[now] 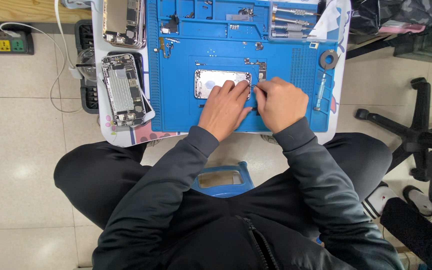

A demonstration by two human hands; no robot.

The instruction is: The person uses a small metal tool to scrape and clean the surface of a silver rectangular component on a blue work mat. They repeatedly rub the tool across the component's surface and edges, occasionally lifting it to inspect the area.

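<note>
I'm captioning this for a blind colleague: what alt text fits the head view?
Seen from above, a seated person's left hand and right hand meet over an opened phone shell on a blue repair mat. Two more opened phones lie left of the mat.

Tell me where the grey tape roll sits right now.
In the head view, the grey tape roll lies at the right edge of the blue work mat, above the small clear tube and up and right of the right hand.

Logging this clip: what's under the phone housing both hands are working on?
The silver phone housing lies flat on the blue repair mat. The left hand and right hand cover its lower right corner, hiding what lies there.
</note>
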